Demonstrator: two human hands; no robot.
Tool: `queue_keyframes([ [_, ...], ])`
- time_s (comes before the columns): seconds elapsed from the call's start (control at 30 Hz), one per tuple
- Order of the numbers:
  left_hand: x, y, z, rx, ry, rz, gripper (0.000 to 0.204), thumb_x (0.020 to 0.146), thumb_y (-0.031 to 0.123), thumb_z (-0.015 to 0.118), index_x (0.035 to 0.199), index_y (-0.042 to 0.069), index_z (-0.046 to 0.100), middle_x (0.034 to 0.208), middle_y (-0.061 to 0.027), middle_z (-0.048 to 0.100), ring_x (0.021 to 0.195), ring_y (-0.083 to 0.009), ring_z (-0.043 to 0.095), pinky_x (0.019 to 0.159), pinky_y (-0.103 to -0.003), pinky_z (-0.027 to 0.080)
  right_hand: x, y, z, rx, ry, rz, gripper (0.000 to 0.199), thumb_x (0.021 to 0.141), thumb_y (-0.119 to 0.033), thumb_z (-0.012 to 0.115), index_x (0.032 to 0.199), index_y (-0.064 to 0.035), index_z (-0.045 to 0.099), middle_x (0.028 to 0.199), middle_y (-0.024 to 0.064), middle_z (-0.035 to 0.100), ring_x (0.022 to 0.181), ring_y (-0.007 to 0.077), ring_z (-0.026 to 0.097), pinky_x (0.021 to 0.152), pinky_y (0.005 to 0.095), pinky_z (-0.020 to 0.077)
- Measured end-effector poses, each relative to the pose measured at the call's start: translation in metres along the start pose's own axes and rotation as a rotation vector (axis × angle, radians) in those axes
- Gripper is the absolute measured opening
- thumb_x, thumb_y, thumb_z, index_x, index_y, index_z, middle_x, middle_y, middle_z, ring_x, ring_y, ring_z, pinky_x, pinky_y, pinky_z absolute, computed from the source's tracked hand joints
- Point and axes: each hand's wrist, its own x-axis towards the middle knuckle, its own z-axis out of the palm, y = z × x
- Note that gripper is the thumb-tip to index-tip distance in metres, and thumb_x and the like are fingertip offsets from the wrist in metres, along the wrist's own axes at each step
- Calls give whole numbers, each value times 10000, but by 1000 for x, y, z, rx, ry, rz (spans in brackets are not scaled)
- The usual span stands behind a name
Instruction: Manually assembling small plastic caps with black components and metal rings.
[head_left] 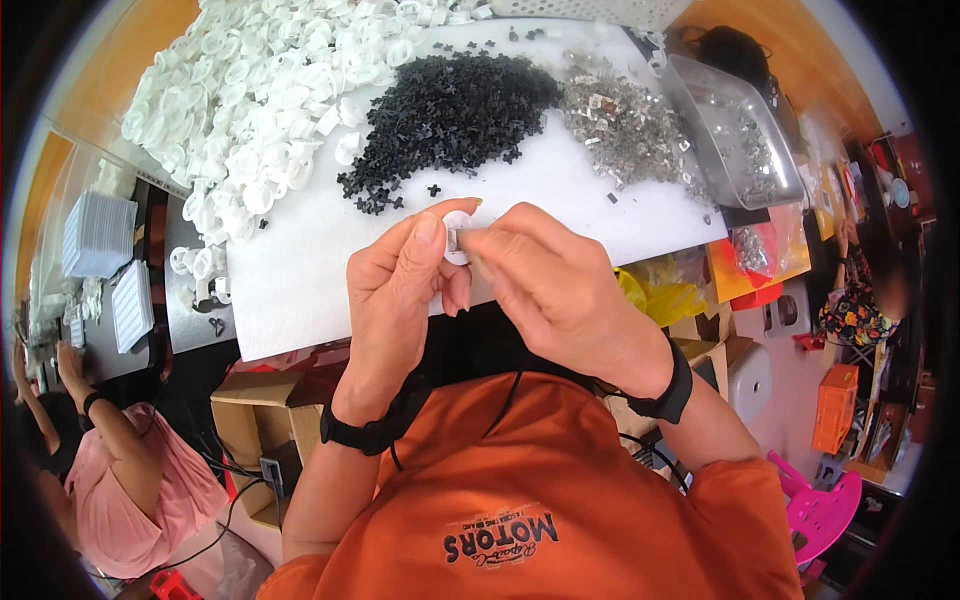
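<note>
Above the near edge of the white work sheet (300, 270), my left hand (392, 275) pinches a small round white plastic part (458, 220) between thumb and fingers. A small shiny metal piece (452, 241) shows at the part's middle. My right hand (565, 290) is closed, its fingertips pressed against the part's right side; they hide whatever may be between them. Beyond my hands lie a heap of black cross-shaped pieces (450, 115), a large heap of white ring-shaped plastic parts (245, 120) to the left, and a heap of small metal pieces (625, 125) to the right.
A clear plastic tray (700, 130) with metal pieces stands at the far right. Cardboard boxes (245, 400) sit below the table edge. A yellow bag (655, 300) lies right of my hands. At left, a co-worker's arm (125, 440) reaches towards stacked white trays (100, 235).
</note>
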Motion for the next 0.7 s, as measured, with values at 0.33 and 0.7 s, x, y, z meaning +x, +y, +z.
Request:
queue_keyframes([
  [0.33,-2,-4,0,-17,6,45,364,972,261,496,1152,-39,598,743,-16,574,618,-58,498,562,-202,416,2,-8,10,406,67,323,28,834,8,571,848,6,547,758,108,537,632,238,569,563,322,448],
  [0.7,-3,-8,-2,30,22,69,339,963,234,519,1154,-33,603,809,-7,576,657,-60,499,599,-201,420,0,-5,25,537,136,371,44,834,36,541,807,10,518,739,105,534,577,208,573,525,309,456],
])
